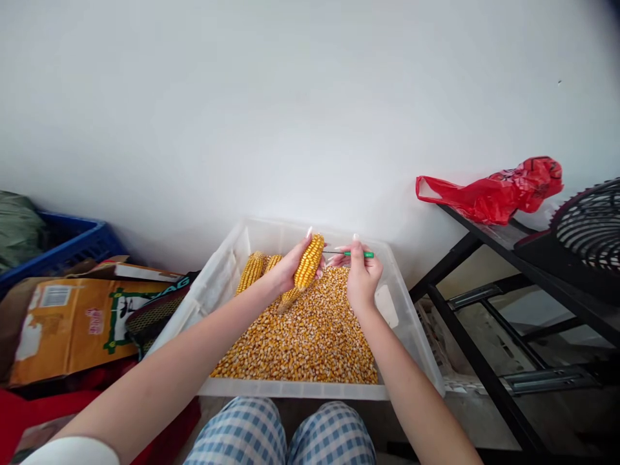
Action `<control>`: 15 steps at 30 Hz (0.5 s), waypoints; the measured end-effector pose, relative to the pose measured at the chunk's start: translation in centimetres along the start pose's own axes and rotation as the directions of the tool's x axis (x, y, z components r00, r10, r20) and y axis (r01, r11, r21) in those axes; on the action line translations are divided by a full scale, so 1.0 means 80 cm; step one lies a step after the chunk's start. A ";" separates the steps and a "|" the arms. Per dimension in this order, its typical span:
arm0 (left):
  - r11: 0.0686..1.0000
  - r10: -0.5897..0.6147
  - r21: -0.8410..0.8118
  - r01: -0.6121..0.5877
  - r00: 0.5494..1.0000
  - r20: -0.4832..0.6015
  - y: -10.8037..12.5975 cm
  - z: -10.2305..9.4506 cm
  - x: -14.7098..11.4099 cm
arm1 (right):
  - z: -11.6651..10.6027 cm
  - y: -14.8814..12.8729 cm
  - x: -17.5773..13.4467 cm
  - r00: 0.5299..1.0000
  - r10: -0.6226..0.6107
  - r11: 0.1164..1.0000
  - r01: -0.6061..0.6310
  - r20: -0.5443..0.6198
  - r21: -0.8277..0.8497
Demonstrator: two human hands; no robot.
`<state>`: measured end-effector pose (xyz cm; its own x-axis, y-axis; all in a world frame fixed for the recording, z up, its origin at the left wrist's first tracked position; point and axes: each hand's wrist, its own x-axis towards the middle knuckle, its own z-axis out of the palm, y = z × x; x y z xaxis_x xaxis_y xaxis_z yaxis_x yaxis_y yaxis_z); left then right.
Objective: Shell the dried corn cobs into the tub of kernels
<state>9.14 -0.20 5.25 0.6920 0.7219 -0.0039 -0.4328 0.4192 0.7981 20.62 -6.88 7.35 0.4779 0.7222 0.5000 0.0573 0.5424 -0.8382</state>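
An ear of dried yellow corn (309,263) is gripped in my left hand (289,266), tilted above a translucent plastic bin (320,389). My right hand (362,274) pinches the green handle of a thin metal-shafted screwdriver (369,254). Its shaft points left toward the ear; whether the tip touches the corn I cannot tell. Loose corn kernels (310,342) cover the bin's bottom below both hands. More ears of corn (250,272) lie at the bin's left back, partly hidden behind my left hand and forearm.
On the right stands a black metal frame (479,323) bearing a red plastic bag (504,190) and a black fan (593,226). Left of the bin are an orange cardboard box (72,336) and a blue crate (72,248). A white wall (310,116) rises behind.
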 end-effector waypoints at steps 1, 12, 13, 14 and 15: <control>1.000 0.013 0.005 -0.013 1.000 0.001 0.000 0.001 0.000 | 0.000 -0.002 -0.001 1.000 -0.005 1.000 0.005 -0.004 0.002; 0.999 -0.013 -0.033 0.011 0.999 -0.049 0.003 0.006 -0.004 | 0.004 0.004 -0.015 0.996 -0.011 0.997 0.017 0.084 -0.070; 1.000 -0.006 -0.030 0.005 0.999 -0.051 0.003 0.006 -0.004 | 0.003 0.004 -0.016 0.996 -0.022 0.996 0.029 0.083 -0.083; 1.000 -0.003 -0.027 0.002 0.998 -0.057 0.003 0.005 -0.003 | 0.002 0.005 -0.017 0.996 -0.035 0.994 0.043 0.083 -0.099; 1.000 -0.002 -0.023 0.001 0.998 -0.063 0.003 0.005 -0.003 | 0.001 0.005 -0.017 0.995 -0.049 0.992 0.058 0.085 -0.116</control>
<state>9.11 -0.48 5.67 0.6553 0.7541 -0.0436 -0.4452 0.4322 0.7842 19.92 -7.64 6.35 0.3987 0.7286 0.5569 0.1860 0.5304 -0.8271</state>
